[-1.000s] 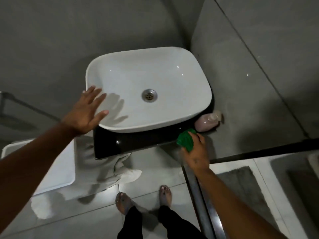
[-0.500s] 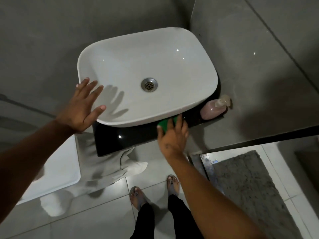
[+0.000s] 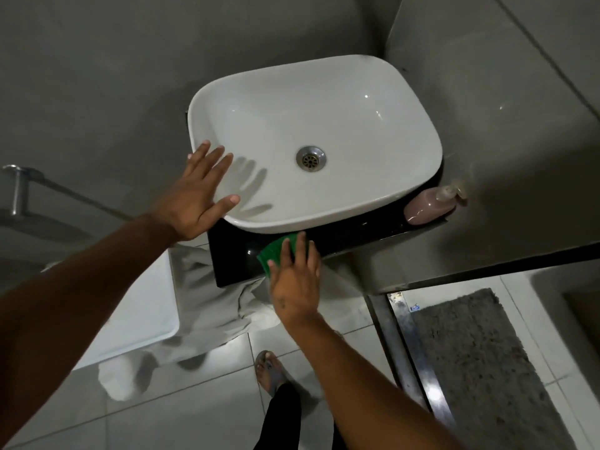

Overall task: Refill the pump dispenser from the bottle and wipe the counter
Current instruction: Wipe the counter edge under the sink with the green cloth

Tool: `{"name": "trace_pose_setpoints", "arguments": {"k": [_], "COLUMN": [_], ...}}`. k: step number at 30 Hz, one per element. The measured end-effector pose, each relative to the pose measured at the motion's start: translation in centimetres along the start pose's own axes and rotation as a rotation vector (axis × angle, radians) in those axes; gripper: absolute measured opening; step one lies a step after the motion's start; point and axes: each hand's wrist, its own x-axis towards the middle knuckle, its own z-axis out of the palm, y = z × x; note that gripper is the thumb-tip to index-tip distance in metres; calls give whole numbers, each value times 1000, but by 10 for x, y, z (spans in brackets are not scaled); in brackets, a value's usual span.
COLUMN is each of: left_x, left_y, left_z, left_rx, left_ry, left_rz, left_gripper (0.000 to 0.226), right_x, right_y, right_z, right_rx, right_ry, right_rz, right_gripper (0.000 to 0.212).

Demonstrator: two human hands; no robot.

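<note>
The step in hand is judged to be the wiping of the counter, the black glossy ledge under the white basin. To do it well, keep the green cloth flat under the palm and draw it along the narrow front strip in one unbroken pass. Press evenly; a glossy dark surface will likely show streaks. Carry the stroke to the left corner, since the ledge ends there and liquid may drip onto the grey fabric hanging below.

The right hand lies palm down on the cloth, fingers nearly straight and close together, pressing rather than gripping. The cloth sits on the front strip of the counter, just under the basin's near edge.

The left hand is spread wide and holds nothing. It lies at the basin's left rim, apparently as a brace; actual contact cannot be confirmed.

The pump dispenser, holding a pinkish liquid, stands at the right end of the counter, beside the wall and well apart from both hands. No refill bottle is visible.
</note>
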Motion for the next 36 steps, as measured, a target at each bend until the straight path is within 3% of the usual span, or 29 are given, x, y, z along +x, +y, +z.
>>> {"name": "trace_pose_setpoints", "arguments": {"k": [3, 6, 9, 13, 17, 20, 22, 26, 32, 36], "left_x": [-6, -9, -8, -7, -8, -9, -12, -11, -1, -3], "left_y": [-12, -19, -15, -18, -19, -15, -11, -7, -4, -14], "left_z": [-11, -21, -22, -26, -36, -33, -29, -24, -21, -15], "left_rx": [51, 83, 81, 94, 117, 96, 46, 37, 30, 34], "left_ry": [-44, -102, -126, -118, -154, -147, -127, -140, -111, -73], "left_rz": [28, 25, 32, 47, 80, 44, 15, -7, 38, 41], "left_gripper": [92, 93, 88, 83, 81, 79, 82, 82, 96, 99], "right_x": [2, 14, 14, -14, -15, -8, -6, -2, 2, 4], "right_y": [12, 54, 35, -45, -28, -9, -37, -87, -31, 45], "right_z": [-2, -23, -21, 13, 15, 5, 12, 29, 4, -18], "right_rx": [-44, -58, -1, -75, -168, -114, -86, -93, -92, -17], "right_ry": [-35, 63, 108, -26, -141, -37, -10, -33, -55, 78], "right_rz": [-91, 15, 118, -103, -268, -208, -178, -318, -537, -325], "right_gripper": [56, 54, 58, 69, 64, 60, 66, 70, 57, 53]}}
